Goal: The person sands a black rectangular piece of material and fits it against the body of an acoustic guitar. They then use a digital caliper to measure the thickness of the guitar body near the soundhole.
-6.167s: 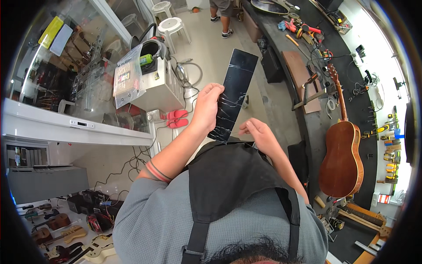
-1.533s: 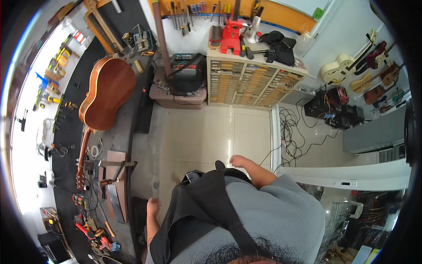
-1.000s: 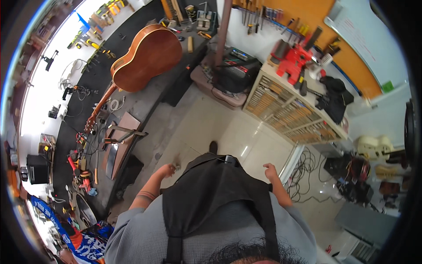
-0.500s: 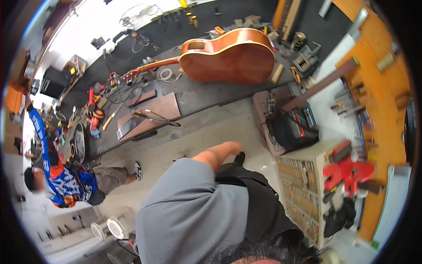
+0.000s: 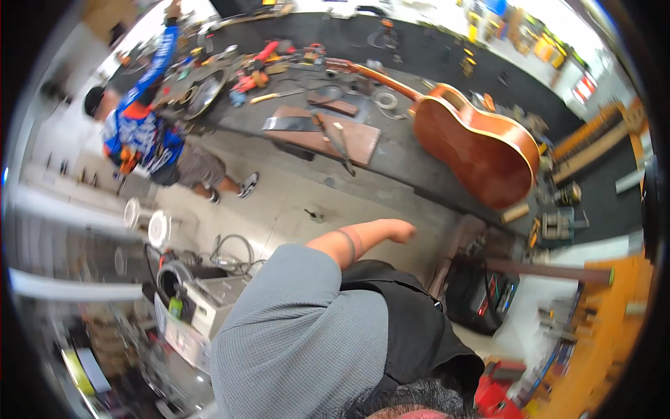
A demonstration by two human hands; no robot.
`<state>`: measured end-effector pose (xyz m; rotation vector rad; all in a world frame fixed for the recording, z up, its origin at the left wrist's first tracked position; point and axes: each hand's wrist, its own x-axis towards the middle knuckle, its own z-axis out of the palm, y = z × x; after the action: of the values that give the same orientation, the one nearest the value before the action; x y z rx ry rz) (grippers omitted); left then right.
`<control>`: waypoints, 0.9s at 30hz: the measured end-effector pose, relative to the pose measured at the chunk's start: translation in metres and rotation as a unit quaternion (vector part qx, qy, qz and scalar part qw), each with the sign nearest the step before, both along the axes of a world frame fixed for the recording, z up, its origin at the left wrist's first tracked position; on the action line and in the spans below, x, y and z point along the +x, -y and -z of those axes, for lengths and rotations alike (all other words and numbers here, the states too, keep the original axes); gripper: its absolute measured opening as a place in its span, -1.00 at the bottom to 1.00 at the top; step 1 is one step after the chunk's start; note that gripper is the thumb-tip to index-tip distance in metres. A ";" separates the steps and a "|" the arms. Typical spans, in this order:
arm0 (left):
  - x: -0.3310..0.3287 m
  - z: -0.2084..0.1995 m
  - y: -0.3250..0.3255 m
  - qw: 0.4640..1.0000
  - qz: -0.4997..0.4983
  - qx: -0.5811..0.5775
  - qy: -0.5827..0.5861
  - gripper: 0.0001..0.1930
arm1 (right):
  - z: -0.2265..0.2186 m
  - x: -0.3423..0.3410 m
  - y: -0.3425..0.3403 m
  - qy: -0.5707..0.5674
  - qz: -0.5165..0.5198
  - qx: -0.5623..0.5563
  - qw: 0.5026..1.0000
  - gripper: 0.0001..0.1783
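Observation:
My left hand [image 5: 400, 230] hangs in front of my body at the end of my bare forearm, over the floor and short of the workbench [image 5: 244, 119]. Motion blurs it and its fingers are turned out of sight, so I cannot tell whether it is open or closed. No object shows in it. My right hand is out of view. On the bench beyond lies an acoustic guitar [image 5: 481, 150], its brown body to the right and its neck pointing left. A brown board [image 5: 359, 142] with dark tools on it lies at the bench's near edge.
A person [image 5: 143, 143] in a blue patterned shirt stands at the bench's left end, one arm raised. A black bag [image 5: 474, 297] sits at the right. Left of me are a boxy machine [image 5: 209, 304] and white round stools [image 5: 160, 227]. A coiled white cable [image 5: 385, 100] lies near the guitar.
My view has swung left: bench, guitar and bag now sit further right, and the machine beside me has come into view. My left arm stays in front of my body.

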<state>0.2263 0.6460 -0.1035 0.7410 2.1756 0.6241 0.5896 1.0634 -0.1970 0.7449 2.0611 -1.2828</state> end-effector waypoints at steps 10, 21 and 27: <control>0.379 -0.047 0.397 0.690 -0.641 -0.336 -0.006 -0.66 | 0.092 -0.166 -0.043 0.120 -0.230 -0.078 0.963 -0.58; 0.523 0.076 0.214 0.717 -0.533 0.026 0.449 -0.62 | -0.018 -0.259 0.127 0.146 -0.324 -0.067 0.932 -0.69; 0.409 0.151 0.412 0.897 -0.411 -0.156 0.042 -0.62 | -0.003 -0.302 0.224 0.107 -0.328 -0.014 0.939 -0.69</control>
<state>0.6349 0.2342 -0.2550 -0.4151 2.3791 0.6612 0.2877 0.8390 -0.1942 0.1347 1.8699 -0.8058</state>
